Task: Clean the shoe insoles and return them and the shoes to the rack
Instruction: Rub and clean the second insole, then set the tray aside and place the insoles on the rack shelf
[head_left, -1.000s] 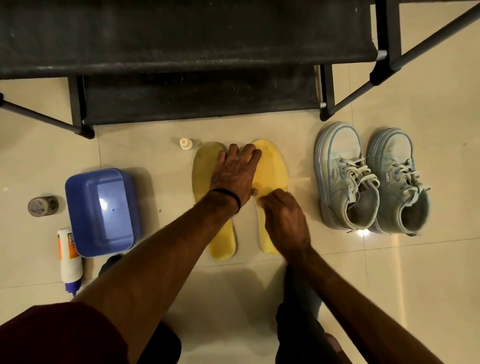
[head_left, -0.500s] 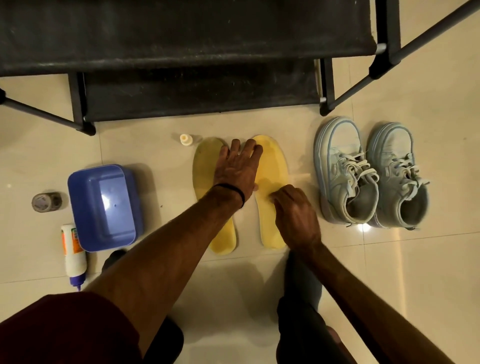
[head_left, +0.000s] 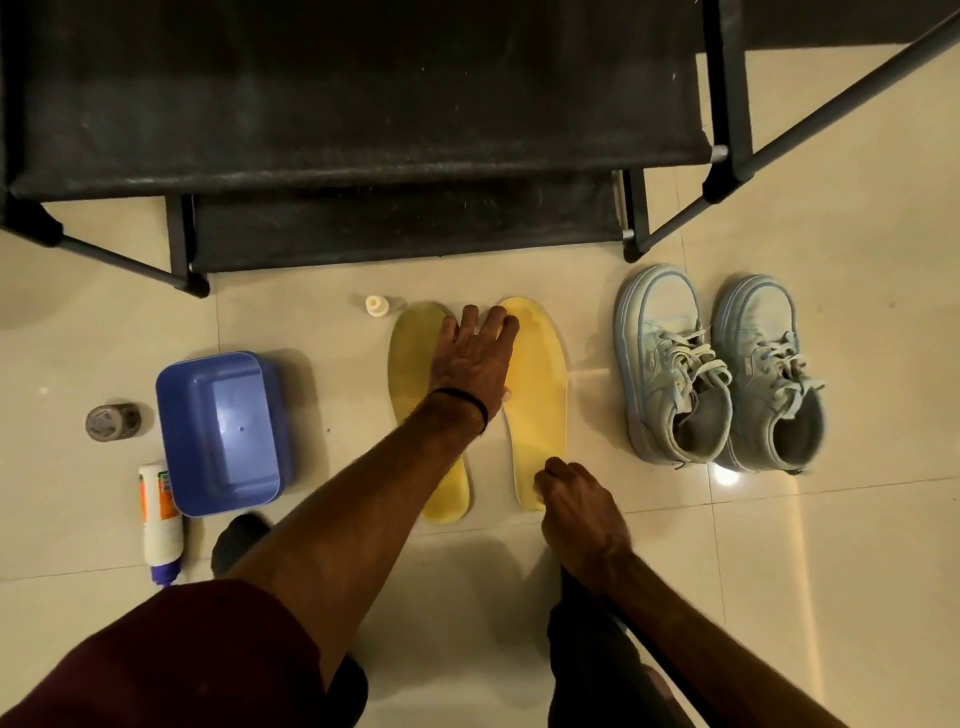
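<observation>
Head view: left hand (head_left: 472, 358) flat across both yellow insoles (head_left: 540, 395); right hand (head_left: 576, 512) clenched rubbing heel at 6 o'clock. Sneakers (head_left: 722, 364), rack (head_left: 363, 130) pending.

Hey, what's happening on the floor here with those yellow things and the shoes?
A person is working on two yellow insoles lying side by side on the tiled floor. The left hand lies flat across their toe ends, while the right hand, fingers curled, is at the heel of the right-side insole. The pale blue shoes stand on the floor beside the black rack, not on it. A blue tub and a bottle sit to the left.
</observation>
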